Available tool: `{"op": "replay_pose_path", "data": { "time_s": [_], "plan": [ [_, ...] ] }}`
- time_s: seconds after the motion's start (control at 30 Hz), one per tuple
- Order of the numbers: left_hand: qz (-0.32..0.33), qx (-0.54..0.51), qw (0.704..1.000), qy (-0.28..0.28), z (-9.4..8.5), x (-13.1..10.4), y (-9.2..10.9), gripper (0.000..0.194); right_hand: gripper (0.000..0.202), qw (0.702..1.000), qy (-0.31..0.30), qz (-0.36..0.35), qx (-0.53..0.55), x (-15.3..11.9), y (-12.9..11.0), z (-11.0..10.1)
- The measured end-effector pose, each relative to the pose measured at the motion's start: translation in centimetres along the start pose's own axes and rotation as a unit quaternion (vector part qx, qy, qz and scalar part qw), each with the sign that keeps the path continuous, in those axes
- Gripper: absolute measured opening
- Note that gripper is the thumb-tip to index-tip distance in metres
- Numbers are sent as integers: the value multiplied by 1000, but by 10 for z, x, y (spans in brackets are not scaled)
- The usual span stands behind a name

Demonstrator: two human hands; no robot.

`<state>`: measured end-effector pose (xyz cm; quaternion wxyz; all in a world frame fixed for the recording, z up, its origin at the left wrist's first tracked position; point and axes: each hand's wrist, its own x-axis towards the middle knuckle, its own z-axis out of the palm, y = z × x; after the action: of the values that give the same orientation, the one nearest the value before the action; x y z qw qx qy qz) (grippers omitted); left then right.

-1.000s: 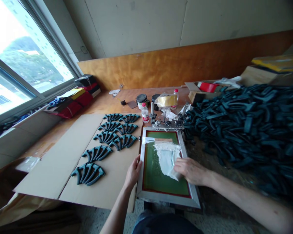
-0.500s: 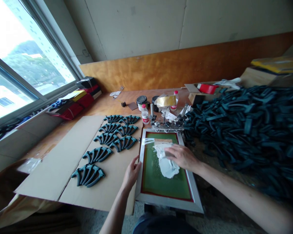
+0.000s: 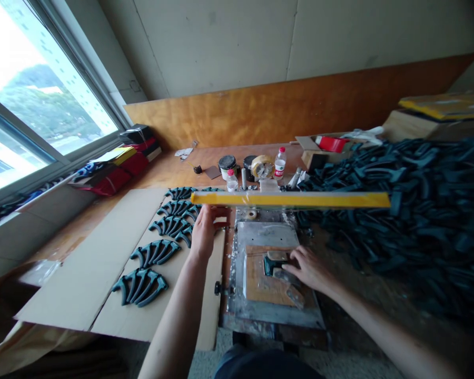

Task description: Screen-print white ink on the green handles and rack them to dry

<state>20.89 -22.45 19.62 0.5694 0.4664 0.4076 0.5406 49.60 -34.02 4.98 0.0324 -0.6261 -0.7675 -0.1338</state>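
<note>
One yellow-edged, straight-sided frame (image 3: 290, 199)'s now flipped up, left hand (image 3: 203, 234) at its left end (can't tell if gripping), so right hand (image 3: 310, 271) can pinch the uncovered dark-green plastic piece (image 3: 268, 266).

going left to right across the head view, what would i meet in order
Window → nearest fan of dark green curved parts → left hand → left red-capped bottle → dark green part on the wooden board → right hand → large heap of dark green parts
</note>
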Motion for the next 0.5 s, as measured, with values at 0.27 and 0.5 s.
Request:
{"op": "replay_pose_path", "data": {
  "time_s": [0.27,0.5],
  "plan": [
    [-371,11,923,-99,34,-112,-88,72,17,955,63,155,245,-19,-86,-1],
    [-295,210,932,24,-22,-112,-148,57,31,957,98,42,270,-14,-8,17]
  ]
}}
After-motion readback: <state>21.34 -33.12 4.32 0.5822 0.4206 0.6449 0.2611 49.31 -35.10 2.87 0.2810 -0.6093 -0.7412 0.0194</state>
